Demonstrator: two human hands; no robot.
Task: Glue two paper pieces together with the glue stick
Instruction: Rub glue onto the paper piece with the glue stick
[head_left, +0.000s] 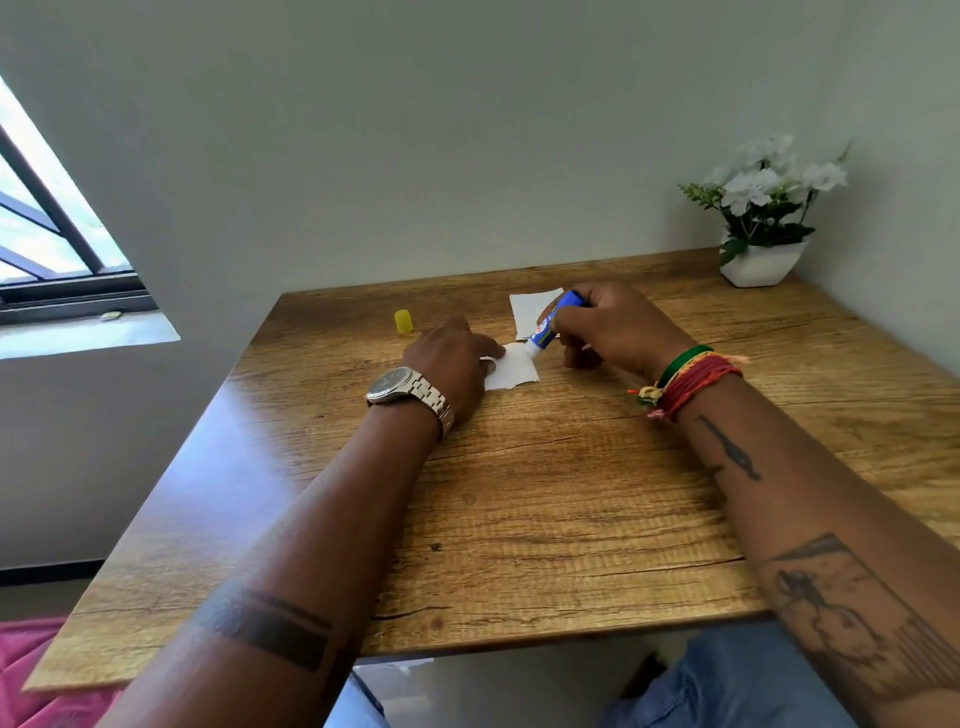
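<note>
A small white paper piece (517, 371) lies on the wooden table (545, 493). My left hand (452, 364) rests flat on its left part, fingers pressing it down. My right hand (610, 327) grips a blue glue stick (556, 325), tilted, with its white tip touching the paper's upper right corner. A second white paper piece (530, 312) lies just behind, partly hidden by the glue stick and my right hand. The yellow cap (403, 320) of the glue stick stands upright on the table, left of the papers.
A white pot with white flowers (761, 228) stands in the far right corner of the table against the wall. A window (47, 234) is at the left. The table's near edge is above my knees.
</note>
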